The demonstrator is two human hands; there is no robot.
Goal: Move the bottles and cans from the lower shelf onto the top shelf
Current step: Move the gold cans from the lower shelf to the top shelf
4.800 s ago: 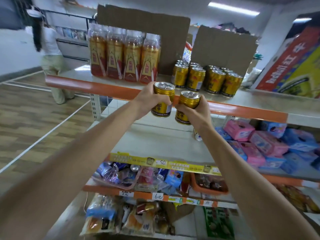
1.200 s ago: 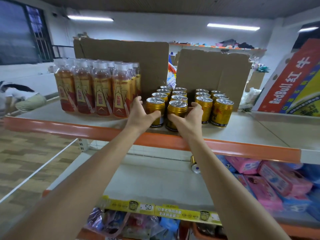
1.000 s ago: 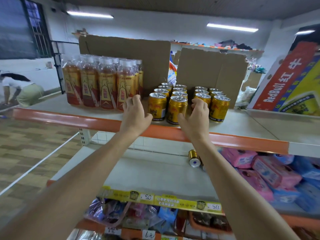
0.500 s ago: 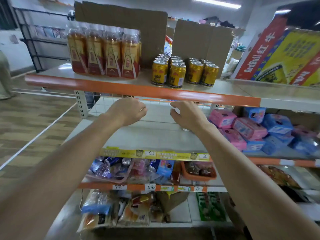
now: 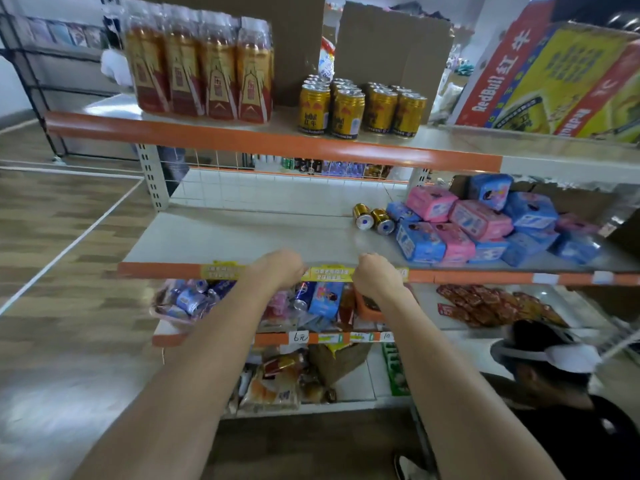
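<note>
Top shelf (image 5: 381, 152): amber plastic bottles (image 5: 201, 71) on the left, upright gold cans (image 5: 360, 109) beside them. Lower shelf (image 5: 242, 237): two gold cans (image 5: 372, 216) on their sides, against soft blue/pink packs (image 5: 478, 223), back-right of both hands. Left hand (image 5: 277, 270) and right hand (image 5: 375, 275) at the front lip, fingers (image 5: 367, 259) curled, holding nothing.

Bright, even indoor light. A soft shadow sits under the top shelf (image 5: 242, 140), above the left hand (image 5: 277, 268). Motion blur smears the floor (image 5: 52, 254) to that hand's left and the bottles (image 5: 201, 67) high above it — wide-angle distortion bows the shelf edges.
</note>
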